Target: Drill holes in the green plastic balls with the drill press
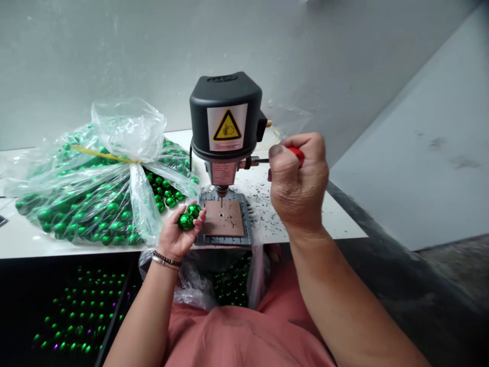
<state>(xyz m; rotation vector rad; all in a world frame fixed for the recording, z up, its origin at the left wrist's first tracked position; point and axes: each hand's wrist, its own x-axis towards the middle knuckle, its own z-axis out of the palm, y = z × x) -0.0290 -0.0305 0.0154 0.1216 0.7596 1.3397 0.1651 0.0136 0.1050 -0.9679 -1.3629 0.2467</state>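
Note:
Palm up, my left hand (180, 235) has its fingers curled round shiny green balls (186, 221), just left of a wooden plate (233, 219). My right hand (300, 178) is wrapped round the red knob (297, 156) of a lever on a black drill press (226, 109). The press carries a yellow warning label. Its thin bit (222, 202) points down over the plate, near a small dark hole. Dark shavings lie on the plate.
A large clear bag (87, 193) of green balls, with a yellow tie, fills the white table's (344, 219) left side. Shavings are scattered right of the press. Below the table are a dark tray (76, 311) of green balls and another plastic bag (194, 285) with green balls.

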